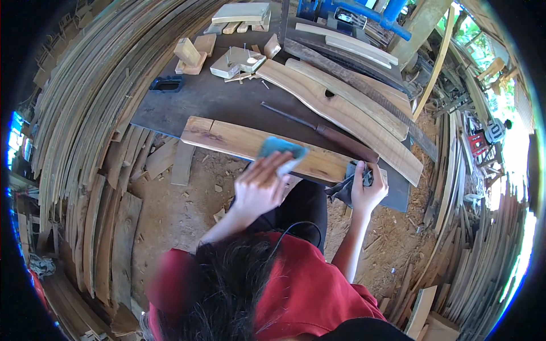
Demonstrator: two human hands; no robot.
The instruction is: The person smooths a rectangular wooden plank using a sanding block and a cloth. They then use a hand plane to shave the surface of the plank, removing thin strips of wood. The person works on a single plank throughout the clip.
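- Workshop background: long, brown wooden planks (108, 79) stacked left of a dark, flat worktable (222, 102).
- Long, light-brown rectangular board (236, 136): lying along the worktable's near edge.
- Left hand (263, 184): grasping a blurred, blue-green flat pad (273, 146) over the board's middle.
- Right hand (368, 188): clutching a crumpled, dark-grey cloth (339, 192) at the board's right end.
- Slender metal tool with brown wooden handle (347, 142): just beyond the board.

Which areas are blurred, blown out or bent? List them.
In the head view, the flat blue-green pad under the left hand looks slightly smeared; daylight washes out the far right; the long brown wooden planks at left bow toward the rim.
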